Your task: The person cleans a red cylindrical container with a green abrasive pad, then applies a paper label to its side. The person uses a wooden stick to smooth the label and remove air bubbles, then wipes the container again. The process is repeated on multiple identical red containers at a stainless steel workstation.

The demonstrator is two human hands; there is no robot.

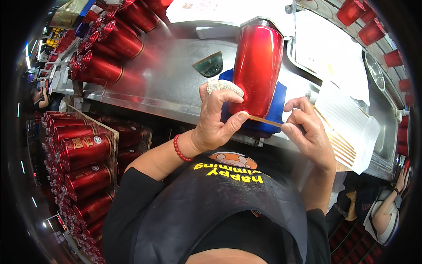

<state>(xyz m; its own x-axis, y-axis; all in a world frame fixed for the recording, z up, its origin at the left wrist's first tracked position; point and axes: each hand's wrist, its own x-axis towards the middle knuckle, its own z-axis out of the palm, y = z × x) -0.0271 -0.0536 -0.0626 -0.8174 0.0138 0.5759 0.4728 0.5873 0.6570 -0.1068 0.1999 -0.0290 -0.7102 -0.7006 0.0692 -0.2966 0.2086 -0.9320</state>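
Observation:
A glossy red bottle (258,66) lies on its side on a blue cloth (279,95), with its base towards me. A thin gold strip (264,121) stretches between my hands along the near edge of the base. The left end of the strip is under the thumb of my left hand (219,115), whose bent fingers are beside the bottle. White knit finger covers (227,87) are on that hand. My right hand (306,132) pinches the strip's other end between thumb and finger, to the right of the bottle.
A dark green scraper-like piece (209,65) lies on the metal worktop (171,66). White backing sheets (349,132) with several gold strips (339,148) are at right. Red bottles (102,66) stand at left, with more in a wooden-sided crate (113,145) below. Another person's arm (385,204) shows at lower right.

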